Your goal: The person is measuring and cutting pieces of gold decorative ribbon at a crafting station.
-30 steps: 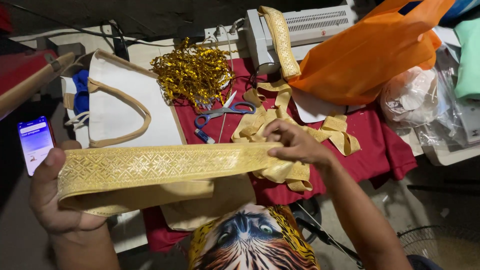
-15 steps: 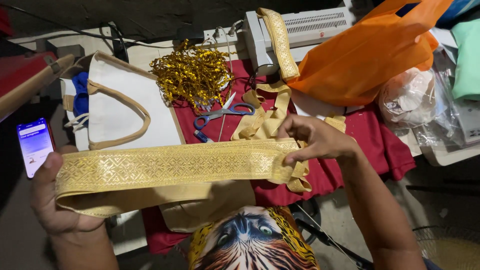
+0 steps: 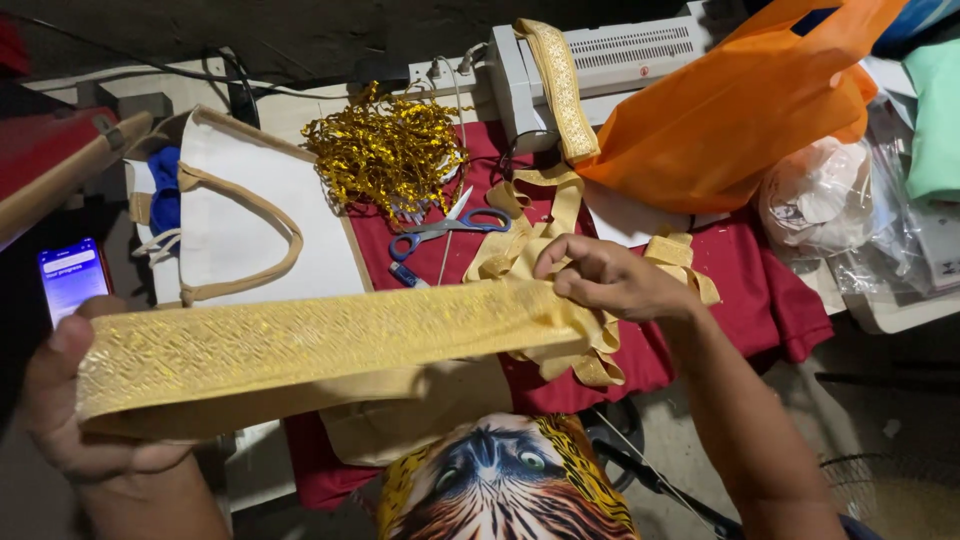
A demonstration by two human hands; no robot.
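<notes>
A wide gold patterned ribbon [image 3: 300,345] stretches level between my two hands. My left hand [image 3: 75,420] grips its left end, thumb on top. My right hand [image 3: 605,280] pinches the ribbon's right end, fingers curled over its upper edge. Past that hand the ribbon runs into a loose tangle of the same gold band [image 3: 560,240] on the red cloth [image 3: 740,290], and one strip climbs over a white machine [image 3: 600,55]. Under the stretched ribbon lies a beige fabric piece [image 3: 420,400].
A white tote bag with tan handles [image 3: 250,220] lies at the left. Gold tinsel [image 3: 385,150] and blue-handled scissors [image 3: 445,230] sit behind the ribbon. An orange bag [image 3: 740,110], clear plastic bags [image 3: 840,200] and a lit phone [image 3: 70,280] surround the work area.
My right hand slid to the right along the ribbon, drawing it out longer and tauter. My left hand kept its hold and barely moved.
</notes>
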